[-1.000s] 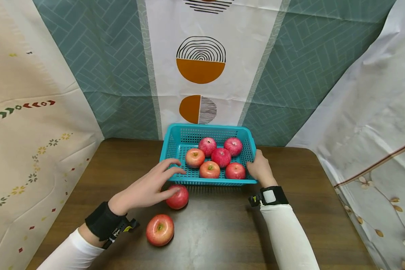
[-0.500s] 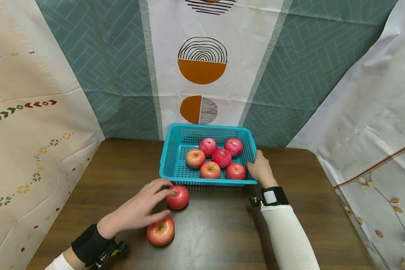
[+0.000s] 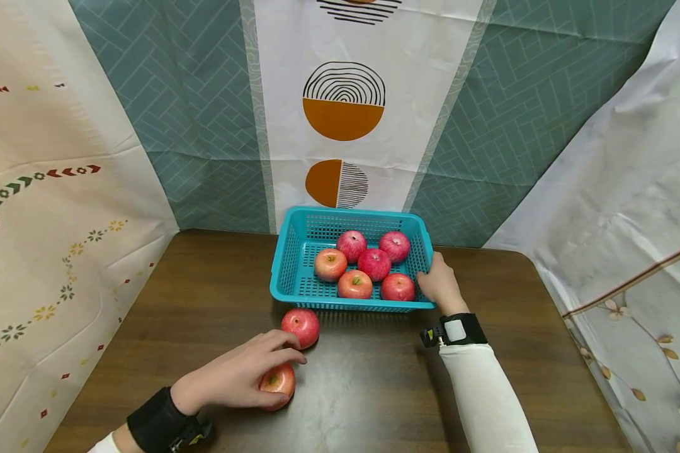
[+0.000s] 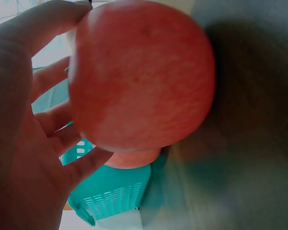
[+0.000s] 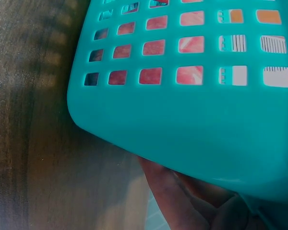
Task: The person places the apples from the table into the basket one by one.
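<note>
My left hand point(image 3: 240, 376) reaches over the nearer red apple point(image 3: 277, 380), its fingers spread along the far side and its thumb at the near side. In the left wrist view that apple point(image 4: 144, 76) fills the middle, with the fingers beside and behind it. A second red apple point(image 3: 301, 327) rests on the table just beyond the fingers, by the basket's front left corner. My right hand point(image 3: 439, 286) grips the right rim of the turquoise plastic basket point(image 3: 294, 297). In the right wrist view, fingers point(image 5: 170, 196) show under the rim of the basket point(image 5: 158, 112).
Several apples point(image 3: 374, 264) lie inside the basket, mostly in its middle and right. The brown wooden table point(image 3: 368, 384) ends at a patterned cloth backdrop point(image 3: 209, 113), with light cloths point(image 3: 90, 251) hanging at both sides.
My left hand has drawn back from the basket's front left corner, passing the farther apple, to the nearer apple. The right hand stays on the basket's rim.
</note>
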`<state>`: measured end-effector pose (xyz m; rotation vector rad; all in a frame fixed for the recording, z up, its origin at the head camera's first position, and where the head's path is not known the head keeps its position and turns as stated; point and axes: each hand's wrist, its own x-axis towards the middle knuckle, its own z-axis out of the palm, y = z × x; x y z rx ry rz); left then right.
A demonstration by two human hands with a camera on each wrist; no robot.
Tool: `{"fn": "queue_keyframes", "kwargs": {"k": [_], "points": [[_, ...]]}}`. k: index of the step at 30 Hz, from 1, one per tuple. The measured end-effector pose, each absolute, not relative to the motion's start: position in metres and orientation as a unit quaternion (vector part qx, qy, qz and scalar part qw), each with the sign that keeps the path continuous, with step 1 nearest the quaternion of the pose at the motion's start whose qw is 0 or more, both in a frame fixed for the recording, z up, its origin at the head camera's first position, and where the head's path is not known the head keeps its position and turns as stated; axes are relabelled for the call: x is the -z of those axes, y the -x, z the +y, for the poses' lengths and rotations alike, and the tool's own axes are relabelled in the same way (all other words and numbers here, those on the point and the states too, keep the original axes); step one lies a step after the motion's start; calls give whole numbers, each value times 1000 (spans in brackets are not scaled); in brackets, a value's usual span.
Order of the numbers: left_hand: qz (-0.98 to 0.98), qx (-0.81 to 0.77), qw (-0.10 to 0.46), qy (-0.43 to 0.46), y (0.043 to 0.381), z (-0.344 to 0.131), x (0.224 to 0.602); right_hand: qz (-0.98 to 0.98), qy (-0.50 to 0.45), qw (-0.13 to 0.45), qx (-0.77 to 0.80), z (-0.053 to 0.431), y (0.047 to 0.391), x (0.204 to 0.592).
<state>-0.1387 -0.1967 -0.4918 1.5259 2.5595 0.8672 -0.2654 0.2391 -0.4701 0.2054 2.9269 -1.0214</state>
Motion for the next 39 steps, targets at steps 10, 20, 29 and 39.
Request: {"fn": "queue_keyframes", "kwargs": {"k": [10,20,29,39], "points": [[817,-260,40,-513,133,-198,504,943,-67,18,326,239,265,472],[818,-244,35,-520,131,-199,512,943,-65,15,327,239,266,472],[828,-218,49,-515,132,-198,510,945,-66,15,319,239,267,472],[830,-215,48,-512,132,-197,511,945,-65,16,321,239,266,472]]}}
